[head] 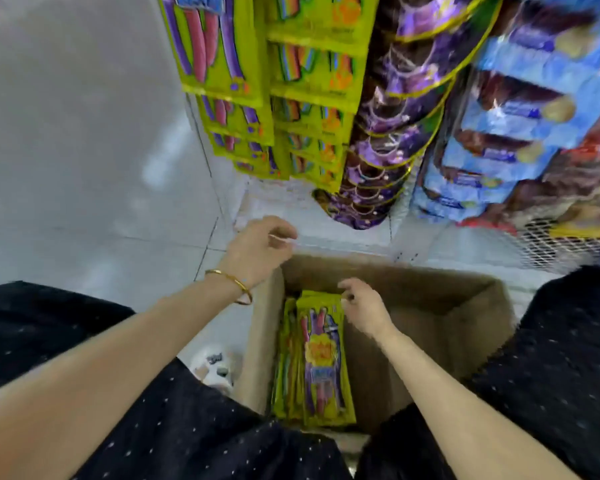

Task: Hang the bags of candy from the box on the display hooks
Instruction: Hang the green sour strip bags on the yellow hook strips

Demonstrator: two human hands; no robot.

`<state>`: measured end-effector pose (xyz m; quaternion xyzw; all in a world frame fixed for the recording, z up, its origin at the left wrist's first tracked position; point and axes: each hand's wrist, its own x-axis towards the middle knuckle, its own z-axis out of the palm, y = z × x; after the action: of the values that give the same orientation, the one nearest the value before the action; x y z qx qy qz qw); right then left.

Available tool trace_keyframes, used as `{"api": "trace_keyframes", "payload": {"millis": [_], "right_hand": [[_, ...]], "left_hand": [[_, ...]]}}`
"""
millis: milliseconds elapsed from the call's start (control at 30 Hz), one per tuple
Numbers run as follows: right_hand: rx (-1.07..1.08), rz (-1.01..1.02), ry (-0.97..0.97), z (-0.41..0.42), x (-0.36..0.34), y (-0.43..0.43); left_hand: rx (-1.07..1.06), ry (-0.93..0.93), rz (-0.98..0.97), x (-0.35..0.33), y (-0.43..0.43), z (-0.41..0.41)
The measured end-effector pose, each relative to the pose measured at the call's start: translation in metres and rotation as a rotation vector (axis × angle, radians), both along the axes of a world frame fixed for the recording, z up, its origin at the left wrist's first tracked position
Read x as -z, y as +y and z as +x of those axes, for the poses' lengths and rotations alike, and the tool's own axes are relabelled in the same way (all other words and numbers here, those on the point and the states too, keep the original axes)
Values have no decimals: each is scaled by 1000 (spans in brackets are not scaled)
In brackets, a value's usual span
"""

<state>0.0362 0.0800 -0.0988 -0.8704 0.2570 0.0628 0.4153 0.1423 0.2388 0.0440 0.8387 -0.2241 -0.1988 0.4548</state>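
Many yellow candy bags (219, 46) hang on the display already. A stack is left by the cardboard box's (420, 292) left wall. The right hand (362, 308) pinches the front bag (323, 362) by its top. The left hand (260, 252) is loose and holds nothing.

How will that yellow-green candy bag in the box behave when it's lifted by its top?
The candy bag looks thin and flat, so it is probably light and floppy, dangling from the right hand at its top. Its glossy film may be slippery. Matching hanging bags stay flat, so it likely keeps shape.
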Motion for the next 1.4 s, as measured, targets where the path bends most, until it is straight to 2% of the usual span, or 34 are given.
{"api": "trace_keyframes", "payload": {"millis": [100, 233, 367, 500, 667, 733, 867, 1000, 1067, 1133, 1267, 1333, 1400], "right_hand": [[101, 187, 205, -17, 43, 12], [189, 242, 350, -26, 78, 21], [282, 218, 404, -18, 97, 24], [282, 260, 419, -14, 108, 27], [210, 359, 297, -12, 96, 29], [217, 503, 222, -13, 80, 23], [205, 785, 121, -7, 34, 1], [140, 843, -69, 4, -27, -14], [103, 821, -147, 7, -58, -13], [79, 735, -253, 10, -88, -9], [107, 468, -685, 17, -169, 12], [21, 279, -836, 25, -213, 27], [-88, 11, -904, 38, -252, 40]], "left_hand": [[11, 73, 85, 14, 5, 5], [-28, 139, 81, 19, 0, 14], [-31, 163, 73, 21, -4, 17], [-38, 190, 47, 21, -6, 19], [-34, 172, 64, 19, -7, 20], [-27, 159, 91, 21, -8, 20], [-54, 122, 131, 25, -10, 22], [-106, 177, 149, 15, -13, 17], [-95, 198, 38, 2, -15, 15], [-93, 138, -57, -16, -15, 16], [-100, 50, -213, -69, -3, 12], [-77, 3, -264, -99, 8, 12], [-100, 11, -325, -131, 19, 16]]}}
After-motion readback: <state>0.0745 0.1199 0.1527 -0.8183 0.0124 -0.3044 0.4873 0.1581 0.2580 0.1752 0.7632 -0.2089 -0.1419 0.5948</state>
